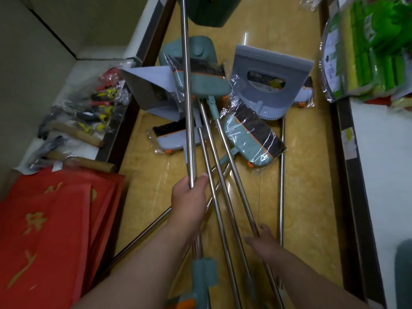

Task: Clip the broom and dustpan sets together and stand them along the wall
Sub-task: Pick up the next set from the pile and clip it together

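Several brooms and dustpans with steel poles lie in a heap on the yellow floor of a narrow aisle. My left hand point(189, 195) grips one steel pole point(187, 85) that runs up past a teal broom head point(200, 83) wrapped in plastic. My right hand point(263, 241) wraps around another steel pole point(236, 175) lower down. A grey dustpan point(269, 85) stands at the far right of the heap, a second grey dustpan point(149, 90) lies at the left. Another teal broom head point(252, 139) lies at centre right, and a grey-blue one point(174, 139) at centre left.
A low shelf on the left holds screwdrivers point(100, 108), hammers point(73, 134) and red paper sheets point(51, 230). The right shelf point(379, 175) carries green and yellow sponge packs point(367, 47). A dark green bin point(211, 10) stands at the far end of the aisle.
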Tool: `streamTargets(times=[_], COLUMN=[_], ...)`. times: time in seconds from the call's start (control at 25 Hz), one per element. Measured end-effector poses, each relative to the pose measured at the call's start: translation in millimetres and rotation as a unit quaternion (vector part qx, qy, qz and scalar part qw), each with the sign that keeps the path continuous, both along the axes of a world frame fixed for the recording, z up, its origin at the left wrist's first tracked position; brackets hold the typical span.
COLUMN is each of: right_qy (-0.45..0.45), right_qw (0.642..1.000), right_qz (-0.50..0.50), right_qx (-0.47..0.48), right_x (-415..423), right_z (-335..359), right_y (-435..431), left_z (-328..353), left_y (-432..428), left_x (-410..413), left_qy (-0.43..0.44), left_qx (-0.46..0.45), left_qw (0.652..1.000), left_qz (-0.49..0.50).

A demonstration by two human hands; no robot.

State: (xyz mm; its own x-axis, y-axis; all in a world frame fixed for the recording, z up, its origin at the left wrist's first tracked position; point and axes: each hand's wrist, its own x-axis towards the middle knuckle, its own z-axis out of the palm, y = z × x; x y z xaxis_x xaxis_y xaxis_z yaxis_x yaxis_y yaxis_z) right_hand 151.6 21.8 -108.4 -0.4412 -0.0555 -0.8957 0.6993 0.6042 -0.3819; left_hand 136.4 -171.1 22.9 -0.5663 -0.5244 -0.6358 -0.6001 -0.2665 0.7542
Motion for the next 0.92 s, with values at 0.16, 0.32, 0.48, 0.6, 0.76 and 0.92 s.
streamTargets(times=[0.16,0.32,0.48,0.6,0.76,0.92], right_qy=[-0.070,-0.073,-0.024,0.064,0.066,0.036], right_qw=[0.985,0.986,0.998,0.997,0.992,0.984], right_qz=[0.144,0.149,0.041,-0.001,-0.027,-0.065], right_qx=[0.070,0.017,-0.043,-0.045,-0.108,-0.165], right_x=[7.4,19.0,44.9,56.0,42.1,12.6], right_z=[-12.8,-8.7,8.9,44.3,128.8,208.6], right_y=[18.4,21.0,15.7,9.6,-13.0,-34.0], left_z=[-7.0,-1.4,22.2,50.9,112.5,180.3], left_y=[-3.0,-4.4,-6.3,-1.7,17.6,26.0], left_x=[4.9,10.7,11.6,7.4,-8.4,-15.5], left_qy=[-0.005,-0.009,-0.003,-0.009,-0.023,-0.034], left_qx=[-0.012,-0.005,0.005,0.011,0.024,0.063], left_qw=[1.000,1.000,0.999,0.999,0.999,0.996], left_qz=[-0.008,-0.027,-0.042,-0.043,-0.037,-0.047])
